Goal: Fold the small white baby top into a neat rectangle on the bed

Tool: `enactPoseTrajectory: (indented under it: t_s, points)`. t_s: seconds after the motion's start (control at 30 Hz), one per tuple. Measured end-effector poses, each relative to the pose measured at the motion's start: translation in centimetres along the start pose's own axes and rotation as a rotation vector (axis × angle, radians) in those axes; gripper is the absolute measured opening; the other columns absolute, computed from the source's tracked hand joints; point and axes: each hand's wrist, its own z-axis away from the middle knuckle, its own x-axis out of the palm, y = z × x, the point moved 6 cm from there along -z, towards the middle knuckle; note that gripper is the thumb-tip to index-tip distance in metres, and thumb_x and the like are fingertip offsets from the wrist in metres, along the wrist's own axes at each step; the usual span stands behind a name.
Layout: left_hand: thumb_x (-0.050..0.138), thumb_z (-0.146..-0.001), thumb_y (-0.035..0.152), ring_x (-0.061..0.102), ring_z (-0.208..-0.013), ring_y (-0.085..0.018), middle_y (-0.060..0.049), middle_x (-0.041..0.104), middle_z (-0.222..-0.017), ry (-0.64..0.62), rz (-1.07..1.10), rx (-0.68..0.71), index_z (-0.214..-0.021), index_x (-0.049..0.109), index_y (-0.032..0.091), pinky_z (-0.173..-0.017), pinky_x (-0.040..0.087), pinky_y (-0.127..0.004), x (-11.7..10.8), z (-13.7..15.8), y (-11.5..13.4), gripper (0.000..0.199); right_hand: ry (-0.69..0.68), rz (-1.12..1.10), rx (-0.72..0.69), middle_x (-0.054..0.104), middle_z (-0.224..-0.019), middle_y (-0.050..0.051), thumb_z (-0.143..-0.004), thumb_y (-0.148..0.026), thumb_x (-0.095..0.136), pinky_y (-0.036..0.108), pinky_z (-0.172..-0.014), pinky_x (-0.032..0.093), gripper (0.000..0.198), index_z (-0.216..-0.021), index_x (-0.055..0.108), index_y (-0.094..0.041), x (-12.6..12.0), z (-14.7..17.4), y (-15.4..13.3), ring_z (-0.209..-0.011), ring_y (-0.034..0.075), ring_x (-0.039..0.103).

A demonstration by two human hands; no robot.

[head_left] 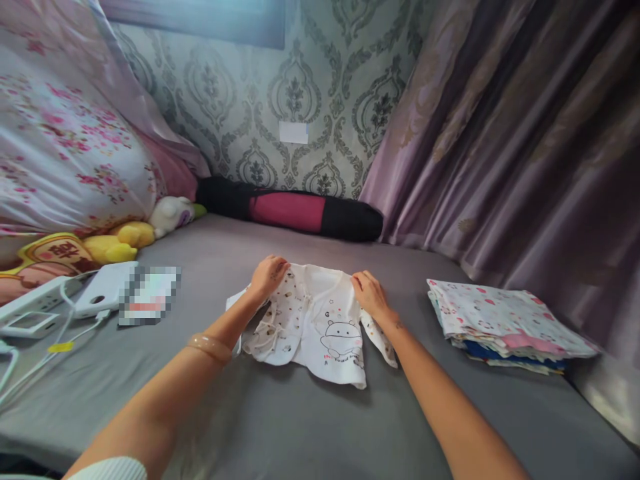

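The shirt [343, 340] lies on the bed [300, 433], left of the stack [490, 313]. The right hand [371, 293] grips its shoulder nearer the stack, the left hand [269, 275] the farther one. Uneven pulling could skew it; dragging could tuck the stack-side sleeve [377, 340] underneath.

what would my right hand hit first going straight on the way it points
Beyond the shirt it touches, the right hand would probably meet the bolster, though depth is hard to judge.
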Motion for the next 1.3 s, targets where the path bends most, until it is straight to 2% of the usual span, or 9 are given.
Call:
enactPoseTrajectory:
  t_s: [0.43, 0.73, 1.0, 1.17, 1.3]
  points:
    - [0.043, -0.090, 0.033, 0.058, -0.086, -0.021, -0.009, 0.063, -0.088, -0.058, -0.098, -0.023, -0.089, 0.069, 0.019, -0.078, 0.043, -0.030, 3.9, -2.5, -3.0, 0.029, -0.182, 0.107, -0.016, 0.061, -0.108, 0.006, -0.100, -0.033, 0.034, 0.027, -0.074, 0.037, 0.029, -0.102, 0.062, -0.023, 3.7, -3.0, 0.8, -0.091, 0.018, 0.059]
    - [0.045, -0.089, 0.033, 0.060, -0.090, -0.023, -0.012, 0.065, -0.093, -0.109, -0.136, -0.016, -0.092, 0.069, 0.017, -0.079, 0.044, -0.031, 5.6, -5.7, -3.7, 0.029, -0.233, 0.129, -0.036, 0.061, -0.110, 0.008, -0.100, -0.033, 0.033, 0.028, -0.078, 0.038, 0.030, -0.103, 0.061, -0.022, 5.4, -5.8, 2.1, -0.096, 0.019, 0.060]
    - [0.049, -0.087, 0.034, 0.063, -0.091, -0.023, -0.012, 0.069, -0.096, -0.180, -0.171, -0.097, -0.094, 0.070, 0.017, -0.078, 0.045, -0.028, 7.2, -7.1, -4.6, 0.027, -0.268, 0.090, -0.029, 0.062, -0.109, 0.008, -0.098, -0.030, 0.037, 0.027, -0.079, 0.038, 0.027, -0.104, 0.062, -0.020, 6.2, -7.1, 3.0, -0.098, 0.019, 0.059]
    - [0.054, -0.083, 0.047, 0.062, -0.098, -0.025, -0.012, 0.068, -0.107, -0.270, -0.192, -0.119, -0.099, 0.069, 0.019, -0.081, 0.045, -0.029, 7.4, -7.5, -4.0, 0.036, -0.289, 0.008, -0.008, 0.062, -0.112, 0.008, -0.094, -0.032, 0.047, 0.026, -0.085, 0.036, 0.024, -0.107, 0.062, -0.019, 7.1, -8.0, 2.7, -0.106, 0.019, 0.055]
    - [0.053, -0.085, 0.042, 0.062, -0.101, -0.024, -0.011, 0.068, -0.107, -0.333, -0.192, -0.144, -0.101, 0.068, 0.019, -0.080, 0.045, -0.027, 7.5, -7.6, -2.8, 0.032, -0.291, -0.048, 0.068, 0.064, -0.108, 0.008, -0.093, -0.034, 0.051, 0.026, -0.085, 0.035, 0.021, -0.102, 0.063, -0.018, 7.7, -8.5, 2.6, -0.104, 0.019, 0.056]
